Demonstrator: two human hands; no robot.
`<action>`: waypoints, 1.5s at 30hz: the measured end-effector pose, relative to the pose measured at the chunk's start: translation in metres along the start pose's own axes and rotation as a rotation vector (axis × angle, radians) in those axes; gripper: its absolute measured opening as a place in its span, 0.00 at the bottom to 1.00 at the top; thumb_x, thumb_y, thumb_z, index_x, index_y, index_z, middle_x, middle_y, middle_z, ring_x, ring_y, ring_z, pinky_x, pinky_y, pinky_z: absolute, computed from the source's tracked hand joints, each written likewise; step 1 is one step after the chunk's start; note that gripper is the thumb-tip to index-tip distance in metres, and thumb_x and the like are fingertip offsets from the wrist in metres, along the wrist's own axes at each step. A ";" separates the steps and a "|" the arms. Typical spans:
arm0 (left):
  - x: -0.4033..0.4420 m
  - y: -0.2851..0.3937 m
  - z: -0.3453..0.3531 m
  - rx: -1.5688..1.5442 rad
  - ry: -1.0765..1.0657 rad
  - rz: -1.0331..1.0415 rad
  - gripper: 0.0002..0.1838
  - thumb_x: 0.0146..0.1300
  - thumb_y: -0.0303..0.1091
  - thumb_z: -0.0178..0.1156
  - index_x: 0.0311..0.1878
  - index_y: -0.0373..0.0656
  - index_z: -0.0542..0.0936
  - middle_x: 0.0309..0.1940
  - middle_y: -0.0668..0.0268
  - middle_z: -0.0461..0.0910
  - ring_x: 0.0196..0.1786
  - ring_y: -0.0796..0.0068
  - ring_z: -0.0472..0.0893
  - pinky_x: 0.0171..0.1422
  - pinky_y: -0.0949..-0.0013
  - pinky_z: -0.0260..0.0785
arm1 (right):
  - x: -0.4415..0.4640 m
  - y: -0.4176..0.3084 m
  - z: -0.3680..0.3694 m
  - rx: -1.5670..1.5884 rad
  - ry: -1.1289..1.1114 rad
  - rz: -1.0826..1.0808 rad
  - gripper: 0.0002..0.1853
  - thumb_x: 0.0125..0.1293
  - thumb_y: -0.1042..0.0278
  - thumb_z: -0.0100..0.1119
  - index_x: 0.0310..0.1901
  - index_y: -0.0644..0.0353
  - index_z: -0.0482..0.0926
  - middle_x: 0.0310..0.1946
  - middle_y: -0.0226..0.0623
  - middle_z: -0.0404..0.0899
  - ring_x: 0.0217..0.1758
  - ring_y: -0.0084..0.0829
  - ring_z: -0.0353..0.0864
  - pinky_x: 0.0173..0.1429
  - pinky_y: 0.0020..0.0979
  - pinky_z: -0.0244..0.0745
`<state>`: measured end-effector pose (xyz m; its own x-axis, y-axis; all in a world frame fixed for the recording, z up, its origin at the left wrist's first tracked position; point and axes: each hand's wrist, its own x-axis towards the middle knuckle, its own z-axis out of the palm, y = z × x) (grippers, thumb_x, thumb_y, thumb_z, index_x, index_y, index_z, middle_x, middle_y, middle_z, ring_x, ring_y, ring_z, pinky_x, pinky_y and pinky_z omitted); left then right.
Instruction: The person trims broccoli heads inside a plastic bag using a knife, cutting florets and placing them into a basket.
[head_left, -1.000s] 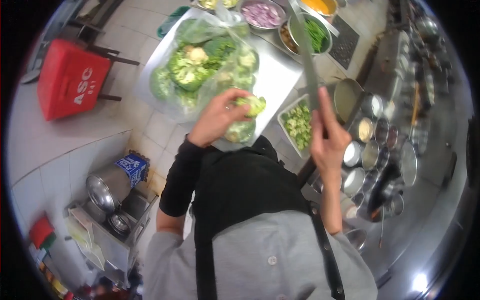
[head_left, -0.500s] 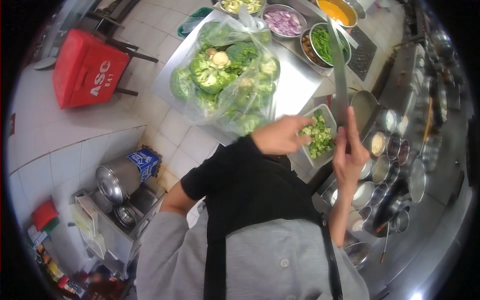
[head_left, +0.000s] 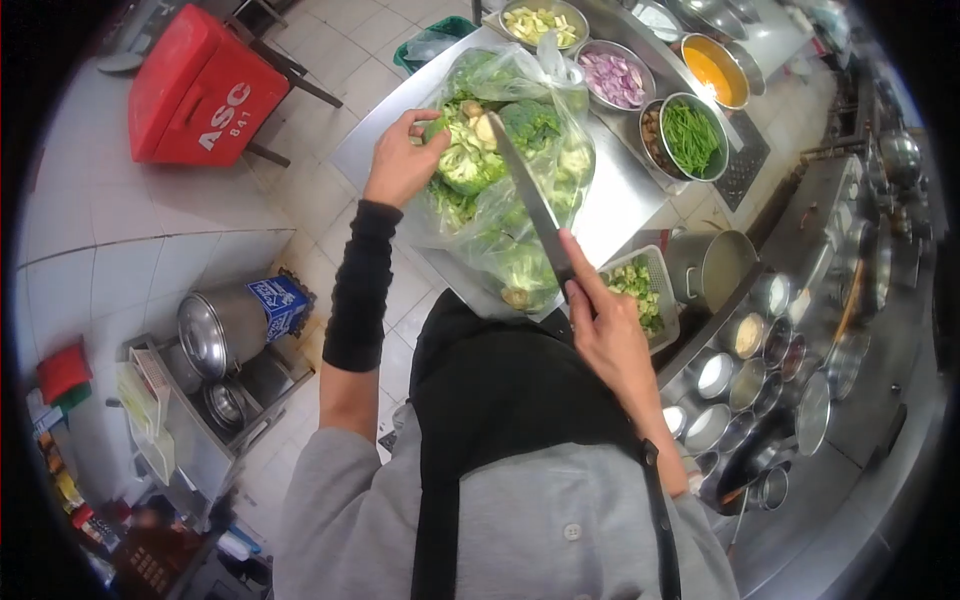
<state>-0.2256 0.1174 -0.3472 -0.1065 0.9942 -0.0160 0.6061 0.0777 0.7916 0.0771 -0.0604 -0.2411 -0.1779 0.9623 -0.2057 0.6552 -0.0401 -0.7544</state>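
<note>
My right hand [head_left: 608,325] grips a long-bladed kitchen knife [head_left: 532,195], its blade slanting up and left across the clear plastic bag [head_left: 505,225]. Heads of broccoli [head_left: 470,165] fill the bag, cut stems showing at its open mouth. At the mouth's left side my left hand [head_left: 402,160] has its thumb and fingers closed about the edge of a broccoli head. The knife's tip lies over a pale stem; whether it touches cannot be made out. Right of my right hand, a white plastic basket [head_left: 660,275] holds chopped green pieces [head_left: 632,290].
The bag rests on a steel table [head_left: 620,215]. Bowls of sliced purple onion [head_left: 612,80], cut green vegetable [head_left: 690,140], pale pieces [head_left: 545,25] and orange liquid [head_left: 712,70] stand beyond. A big pot [head_left: 725,270] and several seasoning containers [head_left: 748,335] are at the right. A red box [head_left: 205,90] stands left.
My left hand has moved from the basket up and left to the broccoli. My right hand has lowered the knife leftward, from upright beside the basket to across the bag.
</note>
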 end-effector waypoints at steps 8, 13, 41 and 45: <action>-0.061 0.029 0.021 -0.180 0.195 0.002 0.30 0.65 0.42 0.84 0.65 0.43 0.83 0.52 0.57 0.81 0.51 0.62 0.84 0.57 0.57 0.82 | 0.009 -0.003 0.010 -0.092 -0.132 -0.023 0.43 0.79 0.78 0.58 0.91 0.38 0.61 0.23 0.62 0.81 0.30 0.64 0.87 0.41 0.63 0.78; -0.052 0.025 0.023 -0.128 0.190 -0.022 0.28 0.63 0.40 0.81 0.64 0.43 0.82 0.49 0.57 0.81 0.50 0.59 0.83 0.59 0.55 0.80 | 0.009 -0.005 0.007 -0.141 -0.126 -0.040 0.43 0.78 0.79 0.57 0.92 0.40 0.61 0.21 0.62 0.80 0.29 0.65 0.87 0.41 0.63 0.79; -0.083 0.043 -0.016 -0.953 -0.308 -0.248 0.25 0.75 0.22 0.57 0.74 0.35 0.81 0.62 0.59 0.87 0.61 0.71 0.86 0.66 0.65 0.80 | 0.013 0.027 -0.038 0.009 0.520 -0.005 0.37 0.83 0.79 0.60 0.89 0.42 0.70 0.26 0.43 0.84 0.25 0.26 0.80 0.38 0.34 0.80; -0.108 0.096 0.063 -0.506 -0.852 -0.081 0.24 0.76 0.29 0.64 0.73 0.39 0.83 0.67 0.50 0.86 0.63 0.60 0.89 0.72 0.56 0.81 | 0.002 0.020 -0.074 0.012 0.633 0.040 0.34 0.85 0.78 0.60 0.88 0.44 0.72 0.32 0.38 0.89 0.29 0.20 0.82 0.39 0.30 0.80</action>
<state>-0.1064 0.0220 -0.3077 0.5892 0.7244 -0.3580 0.1930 0.3041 0.9329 0.1446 -0.0395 -0.2103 0.3170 0.9327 0.1719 0.6436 -0.0784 -0.7613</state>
